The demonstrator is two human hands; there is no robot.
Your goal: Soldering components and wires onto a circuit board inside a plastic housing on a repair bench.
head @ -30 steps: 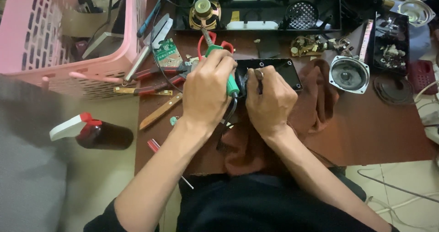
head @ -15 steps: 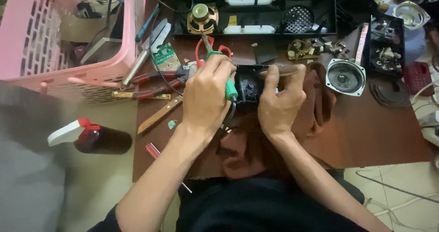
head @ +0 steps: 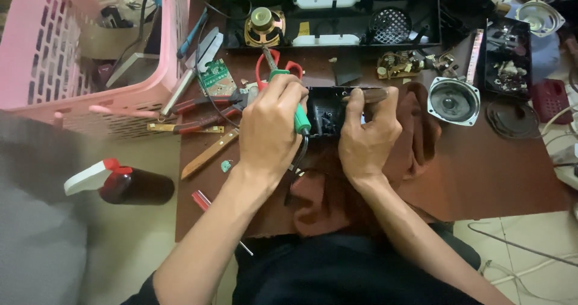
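Soldering iron (head: 299, 115), green-handled, sits mid-table, gripped closed in the left hand (head: 271, 127); cord loops down near the wrist. Tip is hidden inside the small black casing (head: 330, 109), which rests on a brown cloth (head: 415, 130). Right hand (head: 367, 136) clamps the casing's right side, thumb over the far rim. Red-handled pliers (head: 205, 103) and a green circuit board (head: 215, 79) lie left; a loose speaker (head: 453, 100) lies right. Judgement: to do the joint well, brace the left wrist on the table, keep the casing pinned flat, and keep the right fingertips apart from the hot tip.
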